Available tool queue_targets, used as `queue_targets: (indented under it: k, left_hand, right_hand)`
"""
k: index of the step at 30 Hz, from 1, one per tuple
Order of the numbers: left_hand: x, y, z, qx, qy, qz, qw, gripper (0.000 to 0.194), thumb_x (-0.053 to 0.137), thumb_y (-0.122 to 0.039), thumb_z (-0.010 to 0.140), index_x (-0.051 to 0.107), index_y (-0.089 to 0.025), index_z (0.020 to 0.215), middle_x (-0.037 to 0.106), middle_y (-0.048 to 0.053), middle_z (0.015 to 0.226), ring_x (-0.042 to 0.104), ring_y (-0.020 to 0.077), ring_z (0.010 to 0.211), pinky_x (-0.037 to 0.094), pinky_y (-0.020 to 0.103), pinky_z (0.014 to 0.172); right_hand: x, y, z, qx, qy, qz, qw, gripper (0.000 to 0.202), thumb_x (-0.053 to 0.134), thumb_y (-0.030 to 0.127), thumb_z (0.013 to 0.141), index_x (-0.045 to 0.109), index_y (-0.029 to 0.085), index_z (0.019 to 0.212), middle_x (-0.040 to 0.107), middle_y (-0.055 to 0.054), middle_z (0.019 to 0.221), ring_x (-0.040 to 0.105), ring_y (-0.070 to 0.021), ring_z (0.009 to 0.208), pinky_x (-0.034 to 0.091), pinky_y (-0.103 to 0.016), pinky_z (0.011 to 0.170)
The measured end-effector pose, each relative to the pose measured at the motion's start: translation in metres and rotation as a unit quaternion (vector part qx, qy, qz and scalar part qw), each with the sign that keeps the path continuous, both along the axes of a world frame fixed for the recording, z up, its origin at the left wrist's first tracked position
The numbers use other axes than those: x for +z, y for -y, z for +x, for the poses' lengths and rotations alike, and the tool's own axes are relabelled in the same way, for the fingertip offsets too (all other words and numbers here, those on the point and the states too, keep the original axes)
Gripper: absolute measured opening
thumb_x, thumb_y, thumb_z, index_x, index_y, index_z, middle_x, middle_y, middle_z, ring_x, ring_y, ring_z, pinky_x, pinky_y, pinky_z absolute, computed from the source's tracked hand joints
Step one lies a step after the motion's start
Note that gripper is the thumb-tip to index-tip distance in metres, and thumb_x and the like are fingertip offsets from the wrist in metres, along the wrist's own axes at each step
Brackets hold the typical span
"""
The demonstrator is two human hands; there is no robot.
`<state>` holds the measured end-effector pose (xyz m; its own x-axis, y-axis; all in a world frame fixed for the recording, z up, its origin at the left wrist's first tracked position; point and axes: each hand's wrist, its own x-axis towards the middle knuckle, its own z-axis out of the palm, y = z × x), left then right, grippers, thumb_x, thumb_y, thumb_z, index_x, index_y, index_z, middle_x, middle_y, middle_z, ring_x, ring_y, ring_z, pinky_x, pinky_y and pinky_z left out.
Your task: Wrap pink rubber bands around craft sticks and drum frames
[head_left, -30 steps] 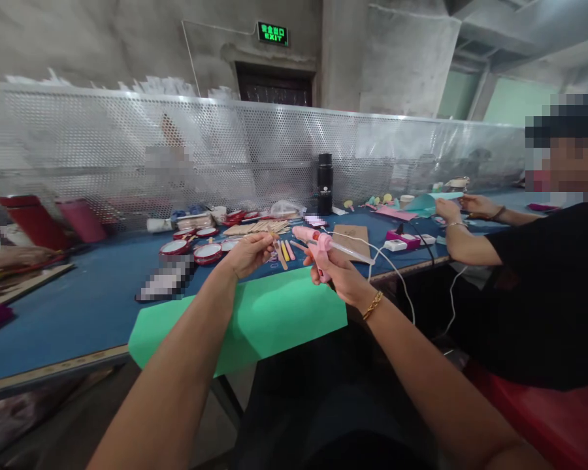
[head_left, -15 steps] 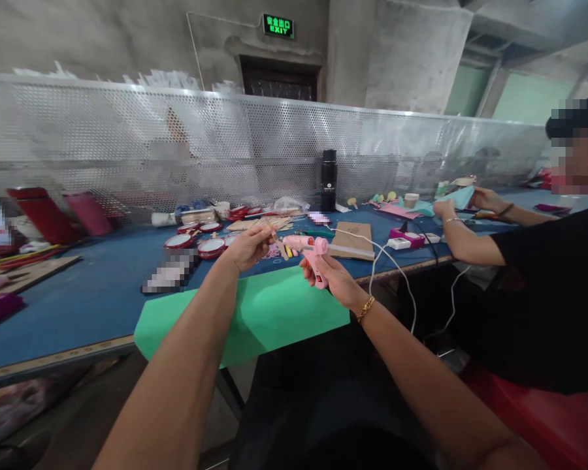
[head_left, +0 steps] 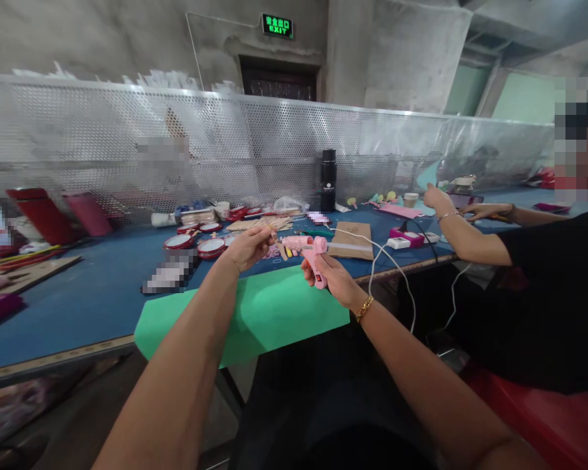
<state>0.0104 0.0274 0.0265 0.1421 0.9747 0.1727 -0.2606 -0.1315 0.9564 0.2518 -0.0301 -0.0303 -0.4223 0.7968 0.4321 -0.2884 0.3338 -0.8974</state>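
My right hand (head_left: pixel 334 277) is wrapped round the handle of a pink glue gun (head_left: pixel 314 251), whose nozzle points left. Just left of the nozzle, my left hand (head_left: pixel 252 248) pinches a thin wooden stick (head_left: pixel 282 250); its fingers are closed. A green sheet (head_left: pixel 274 310) lies under both arms and hangs over the table's front edge. Beyond my hands are a pile of wooden sticks (head_left: pixel 277 225) and small red-rimmed drums (head_left: pixel 210 247).
A black bottle (head_left: pixel 328 181) stands at the back, behind a brown cardboard piece (head_left: pixel 351 241). White cables (head_left: pixel 396 261) run right, by a pink power strip (head_left: pixel 411 239). A person in a black sleeve sits at the right. A phone (head_left: pixel 170 272) lies left.
The person at the right has lifted a light-blue piece up and to the left, and one of their hands has dropped to the table. My hands have hardly moved.
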Motion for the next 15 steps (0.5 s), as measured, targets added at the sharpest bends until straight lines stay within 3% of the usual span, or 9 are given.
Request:
queue_targets:
  k: [15]
  left_hand:
    - [0.0019,-0.0002,-0.0005,0.025,0.013,-0.002,1.0,0.008,0.076,-0.015,0.083,0.069,-0.012,0.082,0.065,0.0,0.066,0.06,0.0052,0.054,0.048,0.01,0.048]
  right_hand:
    - [-0.0025,-0.0021,-0.0009,-0.003,0.01,-0.002,1.0,0.058,0.057,0.076,0.083,0.063,0.018,0.086,0.06,-0.002,0.076,0.055,-0.0127,0.064,0.044,-0.029,0.06]
